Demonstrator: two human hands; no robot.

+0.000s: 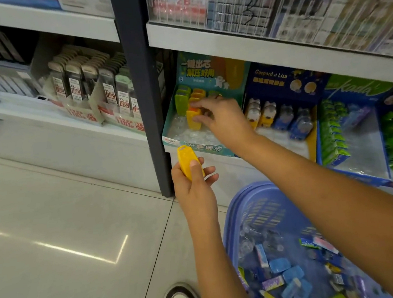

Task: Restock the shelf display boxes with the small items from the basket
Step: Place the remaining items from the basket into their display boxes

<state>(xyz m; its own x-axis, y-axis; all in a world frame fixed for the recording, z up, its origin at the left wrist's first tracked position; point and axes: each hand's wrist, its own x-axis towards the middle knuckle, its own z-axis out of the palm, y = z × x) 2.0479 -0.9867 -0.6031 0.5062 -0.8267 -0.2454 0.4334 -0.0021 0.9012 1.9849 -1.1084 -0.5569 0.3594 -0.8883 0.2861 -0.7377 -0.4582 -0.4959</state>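
The left hand (195,188) grips a yellow item (188,164), held just in front of the teal display box (200,147) on the shelf. Inside that box, the right hand (221,119) pinches an upright yellow piece (193,122). At near right, the blue basket (243,200) on the floor holds the loose small items (285,273).

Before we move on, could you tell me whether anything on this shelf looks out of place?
Nothing looks spilled or damaged; the teal display box merely has empty front slots.
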